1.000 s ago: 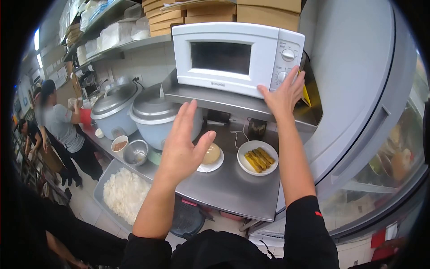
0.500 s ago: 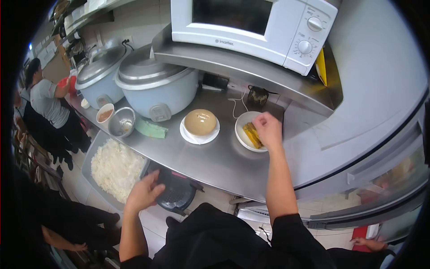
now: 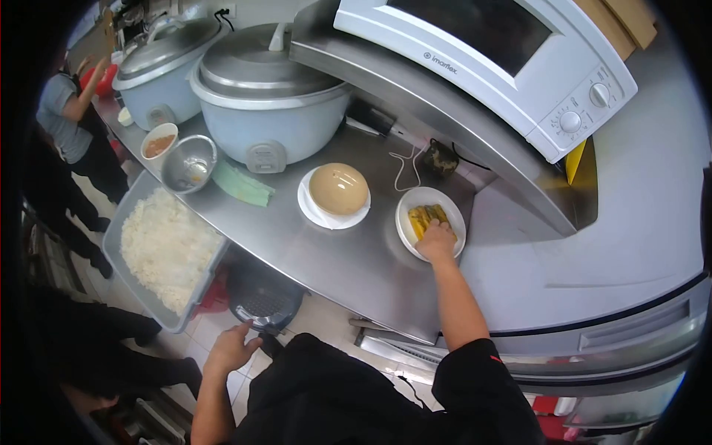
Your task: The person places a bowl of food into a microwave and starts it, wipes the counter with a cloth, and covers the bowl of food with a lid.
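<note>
My right hand (image 3: 436, 242) reaches into a white bowl (image 3: 460, 241) at the right of the steel counter. Its fingers are closed on the near end of the long yellow food pieces (image 3: 428, 216) lying there; the fingertips are partly hidden. Held low in front of the counter, my left hand (image 3: 231, 348) is open and holds nothing, its thumb and fingers apart. To the left of the white bowl, a tan bowl (image 3: 339, 188) rests on a white plate (image 3: 311, 211).
Two large rice cookers (image 3: 271, 122) line the back, near a steel bowl (image 3: 188, 165), a cup of brownish food (image 3: 158, 142) and a green cloth-like piece (image 3: 243, 185). A microwave (image 3: 489, 59) sits on a raised shelf. Below stands a tub of rice (image 3: 172, 328). Another person (image 3: 67, 111) stands far left.
My right hand has gone from a pinch above the bowl down onto the food's near end. My left hand is lower in view. The camera view has turned and shifted.
</note>
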Tool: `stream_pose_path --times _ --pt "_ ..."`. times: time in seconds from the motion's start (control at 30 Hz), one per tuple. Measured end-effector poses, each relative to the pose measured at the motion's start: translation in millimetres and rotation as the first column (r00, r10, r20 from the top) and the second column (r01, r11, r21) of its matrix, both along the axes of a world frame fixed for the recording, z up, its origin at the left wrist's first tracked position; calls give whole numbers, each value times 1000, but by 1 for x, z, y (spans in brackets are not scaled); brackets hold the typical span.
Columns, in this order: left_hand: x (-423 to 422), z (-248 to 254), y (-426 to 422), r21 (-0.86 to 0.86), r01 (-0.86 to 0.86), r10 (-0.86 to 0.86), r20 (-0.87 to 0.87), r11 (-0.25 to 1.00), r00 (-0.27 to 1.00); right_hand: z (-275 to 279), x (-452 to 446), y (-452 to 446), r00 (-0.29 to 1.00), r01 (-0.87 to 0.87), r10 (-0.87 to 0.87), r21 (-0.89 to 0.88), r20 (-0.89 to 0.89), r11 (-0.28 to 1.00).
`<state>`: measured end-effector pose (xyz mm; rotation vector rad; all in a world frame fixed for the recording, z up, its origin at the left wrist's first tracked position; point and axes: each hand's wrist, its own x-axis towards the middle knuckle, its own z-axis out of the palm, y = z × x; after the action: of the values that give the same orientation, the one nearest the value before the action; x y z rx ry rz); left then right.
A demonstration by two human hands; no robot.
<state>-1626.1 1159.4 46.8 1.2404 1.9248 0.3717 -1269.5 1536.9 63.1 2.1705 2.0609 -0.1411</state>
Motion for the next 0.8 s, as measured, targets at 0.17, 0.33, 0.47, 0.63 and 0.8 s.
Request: stream_pose_path --times 0.17,0.33,0.47,0.63,0.8 --pt "-11 -16 13 -62 82 -84 -18 995 996 6 16 4 987 -81 76 -29 -142 996" --pt "-23 -20 21 -23 184 -184 -35 983 982 4 26 -5 973 -161 160 10 -167 987" --pt "-36 -27 24 -24 219 -220 -68 975 973 8 28 -2 963 -97 71 -87 -258 991" --pt "-55 -30 15 -44 197 -200 -96 979 975 2 37 28 572 99 -476 -520 -668 849" --pt "-70 -28 1 -128 159 -171 -92 979 981 12 66 28 -15 -126 -620 -613 -785 780"
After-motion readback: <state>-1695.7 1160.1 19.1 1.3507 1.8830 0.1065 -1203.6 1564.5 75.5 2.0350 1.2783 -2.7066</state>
